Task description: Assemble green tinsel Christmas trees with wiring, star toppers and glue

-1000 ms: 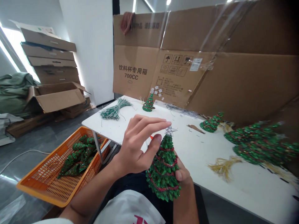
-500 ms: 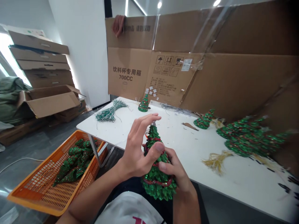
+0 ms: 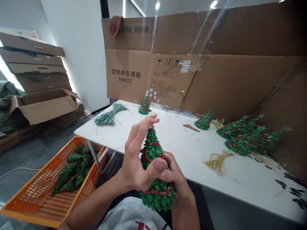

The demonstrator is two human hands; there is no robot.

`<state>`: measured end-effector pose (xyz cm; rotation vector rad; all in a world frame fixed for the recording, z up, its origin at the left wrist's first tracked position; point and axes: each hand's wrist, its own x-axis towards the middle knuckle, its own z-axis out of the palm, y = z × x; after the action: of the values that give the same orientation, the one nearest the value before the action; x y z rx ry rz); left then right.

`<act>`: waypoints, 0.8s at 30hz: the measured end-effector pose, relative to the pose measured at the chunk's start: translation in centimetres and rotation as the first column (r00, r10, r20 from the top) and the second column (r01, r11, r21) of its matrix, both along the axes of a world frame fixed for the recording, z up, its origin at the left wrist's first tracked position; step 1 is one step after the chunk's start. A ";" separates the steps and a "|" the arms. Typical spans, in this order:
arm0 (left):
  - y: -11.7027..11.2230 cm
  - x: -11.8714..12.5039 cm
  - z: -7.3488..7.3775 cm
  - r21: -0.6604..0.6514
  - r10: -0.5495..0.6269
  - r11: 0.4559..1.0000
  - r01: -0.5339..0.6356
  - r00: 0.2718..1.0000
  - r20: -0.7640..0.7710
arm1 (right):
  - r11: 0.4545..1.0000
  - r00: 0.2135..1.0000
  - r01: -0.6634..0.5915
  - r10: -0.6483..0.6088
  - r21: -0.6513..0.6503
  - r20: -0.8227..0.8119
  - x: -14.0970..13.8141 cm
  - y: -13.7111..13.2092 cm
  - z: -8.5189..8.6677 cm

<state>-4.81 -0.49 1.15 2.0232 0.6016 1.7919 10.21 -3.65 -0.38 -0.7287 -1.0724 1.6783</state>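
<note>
A small green glitter Christmas tree (image 3: 154,195) with a red bead garland stands upright over my lap, in front of the white table (image 3: 240,188). My right hand (image 3: 176,177) grips its middle from the right, fingers wrapped round it. My left hand (image 3: 139,159) is against the tree's left side. Its thumb presses near the garland and its fingers stretch up past the tip. A silver star at the top is mostly hidden behind those fingers.
An orange mesh basket (image 3: 35,207) with several green cones sits low at left. On the table lie a bundle of green wires (image 3: 107,116), two small trees (image 3: 144,107) (image 3: 204,120), a pile of trees (image 3: 249,139) and gold tinsel (image 3: 217,160). Cardboard walls (image 3: 240,83) stand behind.
The tree came lower and closer to me. My right hand climbed from its base to its middle. My left hand dropped from the star to the tree's side, thumb now on the garland.
</note>
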 end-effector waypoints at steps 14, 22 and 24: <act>-1.1 0.4 -0.2 -0.030 0.027 0.999 -0.025 0.998 0.054 | 0.990 0.999 -0.011 0.005 0.142 0.042 0.1 0.2 -0.9; -0.9 0.5 -0.5 -0.030 0.023 0.999 -0.022 0.998 0.059 | 0.981 0.999 -0.025 0.016 0.192 0.049 0.4 0.9 -1.3; -0.9 0.5 -0.4 -0.016 0.025 1.000 -0.024 0.999 0.045 | 0.979 0.999 -0.038 0.030 0.202 0.046 0.4 1.1 -1.5</act>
<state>-4.29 -1.37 0.71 1.9682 0.6272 1.8363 10.63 -2.53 -1.89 -0.6189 -1.2717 1.5598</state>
